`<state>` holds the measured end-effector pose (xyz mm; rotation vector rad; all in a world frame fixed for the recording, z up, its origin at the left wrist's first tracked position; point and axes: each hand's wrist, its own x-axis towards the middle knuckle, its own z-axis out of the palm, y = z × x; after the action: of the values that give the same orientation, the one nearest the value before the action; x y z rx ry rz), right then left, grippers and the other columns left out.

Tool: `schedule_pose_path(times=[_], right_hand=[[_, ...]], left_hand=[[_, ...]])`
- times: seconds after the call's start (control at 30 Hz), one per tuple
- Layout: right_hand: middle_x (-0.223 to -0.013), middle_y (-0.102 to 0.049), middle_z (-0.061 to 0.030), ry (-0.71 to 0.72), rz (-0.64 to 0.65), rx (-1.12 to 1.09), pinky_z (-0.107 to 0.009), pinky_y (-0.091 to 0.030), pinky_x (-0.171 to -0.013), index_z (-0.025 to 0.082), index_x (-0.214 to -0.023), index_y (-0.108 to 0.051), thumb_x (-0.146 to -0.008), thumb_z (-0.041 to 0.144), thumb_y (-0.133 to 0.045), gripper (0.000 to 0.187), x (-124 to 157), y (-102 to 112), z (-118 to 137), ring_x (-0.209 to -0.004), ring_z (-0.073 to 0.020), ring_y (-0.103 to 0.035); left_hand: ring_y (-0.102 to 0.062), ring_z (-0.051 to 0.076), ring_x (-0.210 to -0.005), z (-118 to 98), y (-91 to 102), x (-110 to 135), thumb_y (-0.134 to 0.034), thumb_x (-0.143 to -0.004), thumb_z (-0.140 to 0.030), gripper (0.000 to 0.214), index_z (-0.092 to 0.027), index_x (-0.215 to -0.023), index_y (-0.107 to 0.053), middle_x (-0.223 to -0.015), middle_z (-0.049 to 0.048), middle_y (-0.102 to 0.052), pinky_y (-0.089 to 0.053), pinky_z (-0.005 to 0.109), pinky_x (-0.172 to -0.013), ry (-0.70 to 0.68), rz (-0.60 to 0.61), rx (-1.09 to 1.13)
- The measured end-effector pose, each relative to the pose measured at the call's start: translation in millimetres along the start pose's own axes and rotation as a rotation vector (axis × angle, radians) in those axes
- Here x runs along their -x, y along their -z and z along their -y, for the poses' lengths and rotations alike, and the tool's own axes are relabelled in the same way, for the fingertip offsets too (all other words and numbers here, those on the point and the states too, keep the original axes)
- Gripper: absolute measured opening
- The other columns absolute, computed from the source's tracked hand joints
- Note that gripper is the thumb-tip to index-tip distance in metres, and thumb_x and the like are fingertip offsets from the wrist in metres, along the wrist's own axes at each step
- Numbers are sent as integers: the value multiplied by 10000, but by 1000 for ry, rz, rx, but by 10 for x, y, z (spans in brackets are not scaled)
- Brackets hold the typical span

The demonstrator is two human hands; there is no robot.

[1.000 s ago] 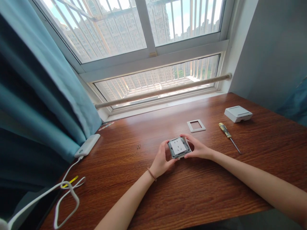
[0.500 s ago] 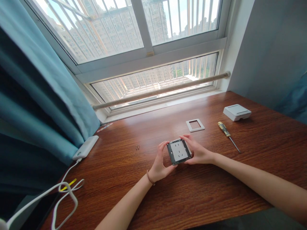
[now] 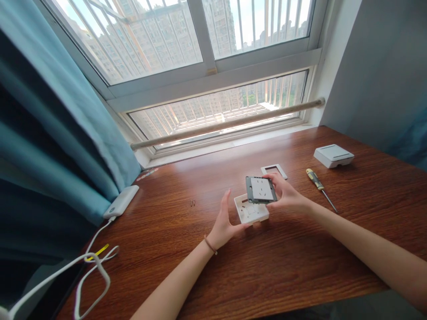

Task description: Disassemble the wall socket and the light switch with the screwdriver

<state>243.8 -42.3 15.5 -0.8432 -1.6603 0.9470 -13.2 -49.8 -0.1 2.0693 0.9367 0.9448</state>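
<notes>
No lettering or numbers seem legible in this view.

Reddish-brown wood-grain counter (image 3: 150, 231), back edge up against the window sill, sheen toward that side. Near the middle: open white base box (image 3: 252, 216), cavity up. Well left of it: two small screws (image 3: 191, 203), side by side. Behind the box: flat white frame (image 3: 283, 171), partly hidden. Further right: screwdriver (image 3: 314, 179), handle toward window, then boxy white unit (image 3: 334, 155). Far left: white device (image 3: 122, 202), white cable (image 3: 97, 232) plugged in, yellow strip (image 3: 102, 250) beside cable loop.
</notes>
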Motion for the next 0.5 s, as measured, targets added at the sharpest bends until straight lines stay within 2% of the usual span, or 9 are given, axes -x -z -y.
schedule_pose_path(times=[0.13, 0.23, 0.33, 0.43, 0.5], right_hand=[[-1182, -402, -80, -123, 21, -22, -421, -382, -977, 232, -1184, -420, -532, 322, -796, 758, -87, 364, -174, -1147, -275, -429], [-1164, -421, -79, -208, 63, 4, -408, -422, -926, 221, -1166, -442, -515, 282, -809, 749, -81, 545, -267, -1098, -269, -472], [-1105, -449, -65, -227, 89, 35, -400, -427, -908, 217, -1154, -442, -519, 277, -810, 736, -54, 588, -317, -1074, -260, -482], [-1094, -440, -61, -227, 147, 69, -395, -417, -915, 210, -1167, -427, -528, 288, -804, 746, -33, 530, -327, -1063, -248, -478], [-1110, -412, -62, -217, 175, 113, -390, -404, -933, 206, -1169, -428, -522, 300, -806, 756, -22, 466, -325, -1072, -242, -464]], left_hand=[[-214, 323, -1337, 83, -42, -5, -774, -575, -310, 1020, -241, -1383, -155, -1442, 137, -229, -140, 533, -1103, 38, 67, 18], [-317, 296, -1293, 94, -60, -3, -750, -608, -255, 955, -243, -1367, -170, -1383, 131, -331, -204, 508, -1094, 27, 49, 98], [-357, 280, -1265, 69, -28, -11, -725, -636, -257, 909, -249, -1355, -169, -1354, 123, -347, -263, 478, -1075, 29, -128, 190], [-381, 272, -1237, 46, 32, -30, -672, -695, -314, 822, -254, -1344, -171, -1349, 125, -314, -318, 456, -1040, 33, -379, 265], [-411, 258, -1203, 44, 62, -41, -644, -719, -348, 791, -260, -1340, -163, -1341, 124, -299, -368, 422, -1002, 21, -496, 316]])
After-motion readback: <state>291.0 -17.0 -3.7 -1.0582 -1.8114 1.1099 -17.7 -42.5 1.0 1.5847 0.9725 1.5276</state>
